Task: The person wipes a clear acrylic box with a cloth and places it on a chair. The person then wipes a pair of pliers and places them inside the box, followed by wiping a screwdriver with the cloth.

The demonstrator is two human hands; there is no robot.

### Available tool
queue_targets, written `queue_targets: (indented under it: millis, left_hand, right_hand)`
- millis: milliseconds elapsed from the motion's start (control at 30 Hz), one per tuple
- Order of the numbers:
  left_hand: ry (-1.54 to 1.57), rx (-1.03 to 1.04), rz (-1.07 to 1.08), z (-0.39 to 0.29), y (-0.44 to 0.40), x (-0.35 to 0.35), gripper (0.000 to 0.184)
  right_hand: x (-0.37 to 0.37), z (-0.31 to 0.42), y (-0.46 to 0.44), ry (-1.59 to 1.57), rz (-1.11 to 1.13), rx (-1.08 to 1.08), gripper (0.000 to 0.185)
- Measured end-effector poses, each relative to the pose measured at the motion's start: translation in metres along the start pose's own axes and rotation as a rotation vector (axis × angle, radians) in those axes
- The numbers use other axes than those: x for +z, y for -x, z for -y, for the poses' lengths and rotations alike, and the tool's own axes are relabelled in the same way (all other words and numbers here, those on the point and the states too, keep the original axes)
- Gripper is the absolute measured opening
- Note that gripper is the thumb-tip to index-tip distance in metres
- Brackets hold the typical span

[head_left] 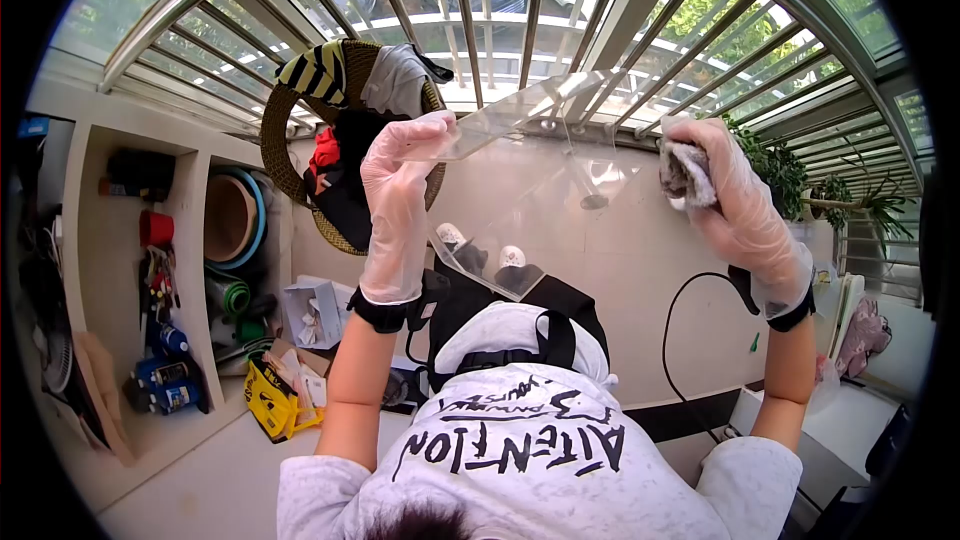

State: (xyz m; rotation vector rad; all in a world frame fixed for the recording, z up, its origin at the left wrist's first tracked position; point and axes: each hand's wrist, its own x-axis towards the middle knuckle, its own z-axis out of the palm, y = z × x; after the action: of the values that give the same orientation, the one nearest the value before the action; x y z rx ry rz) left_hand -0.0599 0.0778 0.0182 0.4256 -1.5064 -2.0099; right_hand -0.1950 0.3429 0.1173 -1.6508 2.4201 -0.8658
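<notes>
I judge the wiping of the transparent panel [530,180] to be in hand, with the bunched grey cloth [685,178] off its surface. My gloved left grip [402,162] pinches the panel near its upper-left corner; my right grip [728,175] is clenched around the cloth, apart from the panel. The panel slants between them, above the floor [640,320]. The next move likely calls for bringing cloth to panel, left side steady.
</notes>
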Motion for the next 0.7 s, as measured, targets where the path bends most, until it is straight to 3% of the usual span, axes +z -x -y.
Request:
queue_targets:
  millis: [33,100,167,233,367,467,500,567,633,700]
  left_hand:
    - [0.000,0.002,0.000,-0.001,0.001,0.003,0.007]
    - [-0.027,0.142,-0.083,-0.005,0.004,0.016,0.007]
    - [-0.114,0.208,-0.105,-0.012,0.011,0.029,0.012]
    - [0.046,0.245,-0.059,-0.015,0.016,0.033,0.023]
    - [0.013,0.384,-0.057,-0.012,0.028,0.039,0.030]
    - [-0.072,0.503,-0.025,-0.011,0.036,0.044,0.035]
    - [-0.064,0.534,0.006,-0.012,0.039,0.046,0.044]
    - [-0.126,0.549,0.025,-0.015,0.044,0.045,0.047]
    - [-0.281,0.539,0.079,-0.024,0.050,0.051,0.047]
    - [-0.311,0.560,0.130,-0.024,0.050,0.046,0.050]
  right_hand:
    - [0.002,0.004,-0.004,0.001,-0.001,-0.002,0.053]
    - [0.009,0.013,-0.015,-0.625,0.114,0.455,0.047]
    - [0.011,0.016,-0.030,-1.171,0.286,0.632,0.042]
    - [0.022,0.029,-0.043,-1.178,0.114,0.819,0.036]
    - [0.063,-0.012,-0.067,-1.329,0.104,0.743,0.034]
    - [0.073,-0.011,-0.080,-1.497,-0.200,0.607,0.041]
    - [0.076,-0.012,-0.083,-1.548,-0.130,0.554,0.044]
    - [0.080,-0.001,-0.071,-1.491,-0.283,0.380,0.049]
    - [0.085,-0.008,-0.065,-1.915,-0.169,0.321,0.053]
    - [0.089,-0.014,-0.079,-1.797,-0.204,0.280,0.044]
